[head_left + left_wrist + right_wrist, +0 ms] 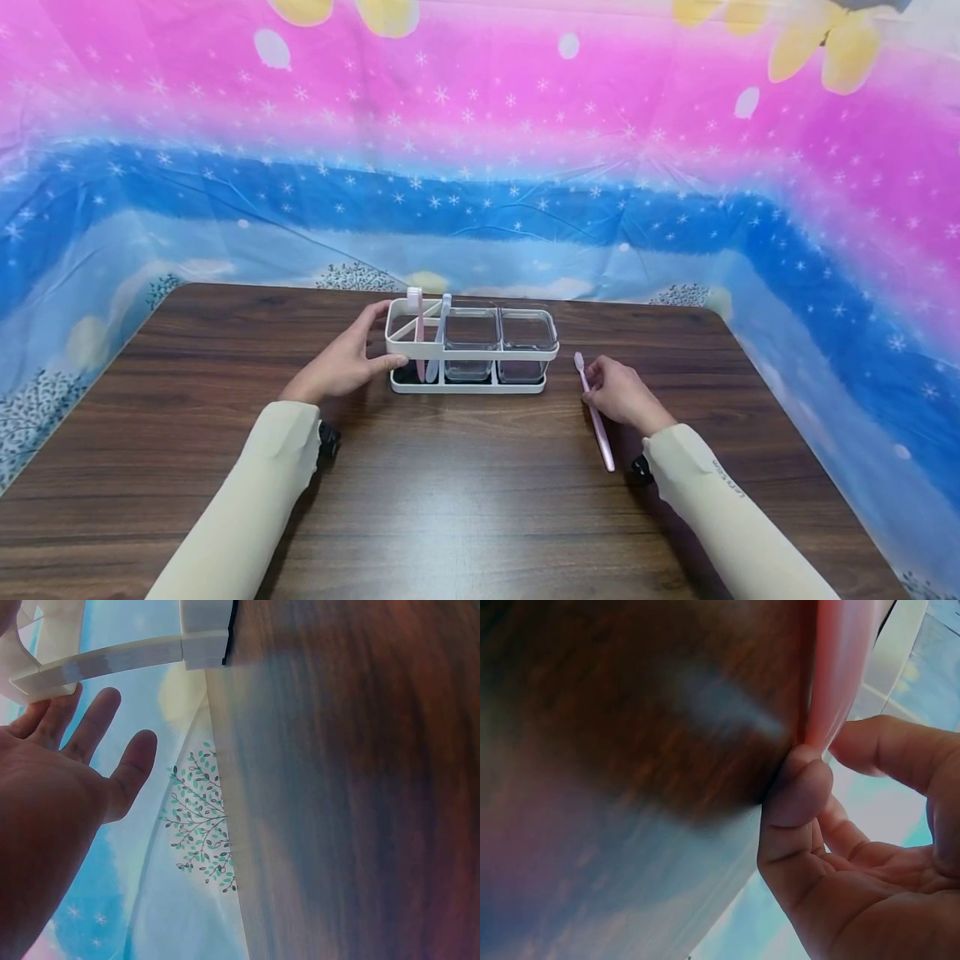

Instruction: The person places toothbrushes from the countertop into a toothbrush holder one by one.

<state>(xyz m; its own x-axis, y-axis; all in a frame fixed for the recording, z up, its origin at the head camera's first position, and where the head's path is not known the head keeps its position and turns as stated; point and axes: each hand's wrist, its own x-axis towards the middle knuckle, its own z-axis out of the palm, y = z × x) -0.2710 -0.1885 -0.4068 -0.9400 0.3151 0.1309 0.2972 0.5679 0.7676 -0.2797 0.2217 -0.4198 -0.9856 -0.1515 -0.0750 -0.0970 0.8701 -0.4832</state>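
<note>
A white toothbrush holder point(525, 355) stands near the table's back edge. At its left end, my left hand point(337, 362) grips the frame, thumb in front and fingers behind; the left wrist view shows the fingers against a white rail point(127, 660). In the holder's left part stand a pink toothbrush point(419, 329), head up, and a pale toothbrush point(446, 310) leaning beside it. Two clear cups, one in the middle point(472, 329) and one at right point(528, 331), fill the other slots. Right of the holder, my right hand point(618, 393) pinches another pink toothbrush point(601, 433) between thumb and index finger.
The dark wooden table point(450, 500) reaches toward me, with bare wood in front of the holder. A pink and blue patterned cloth point(480, 183) hangs behind the table and along its sides.
</note>
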